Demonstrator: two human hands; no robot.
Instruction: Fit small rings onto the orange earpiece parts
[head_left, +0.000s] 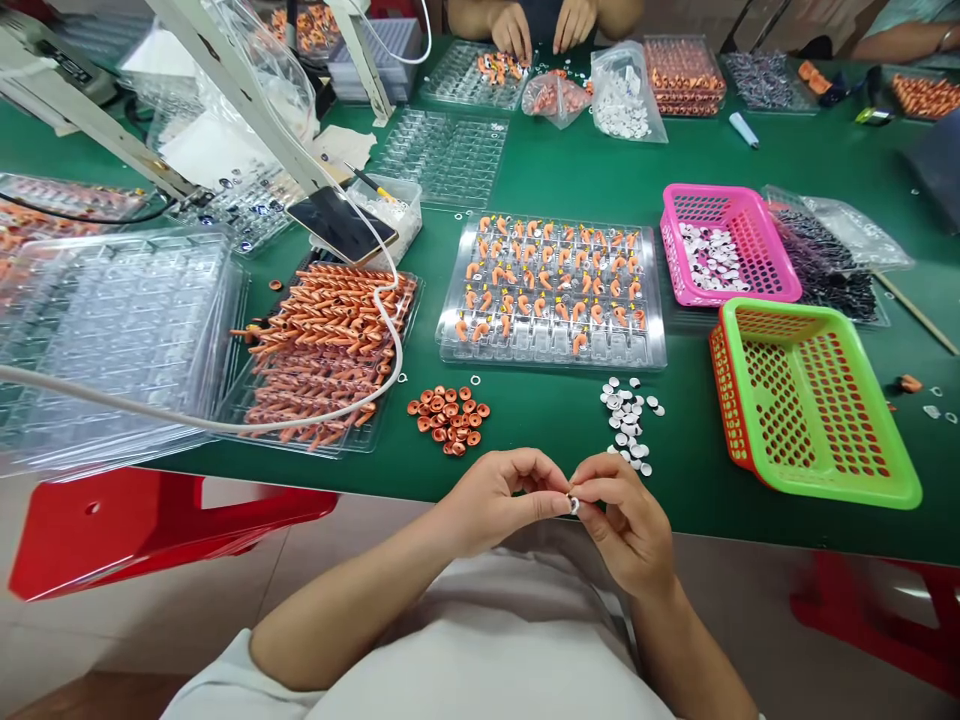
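At the table's front edge, my left hand [504,502] and my right hand [631,520] meet fingertip to fingertip. Pinched between them is a small white disc [574,506] with a dark part; the fingers cover much of it. Several copper-coloured round caps [450,418] lie loose beyond my left hand. Past my right hand is a scatter of small white discs [628,425], some showing dark undersides. Farther back, a clear plastic tray [615,350] holds rows of small orange curved pieces [562,285].
To the right stand a green basket [847,400], nested in a red one, and a pink basket [761,285] with white discs. On the left, orange parts [330,320] fill trays beside stacked clear trays [112,330]. A white cable [300,422] crosses them. Across the table, a co-worker's hands [514,35] handle parts.
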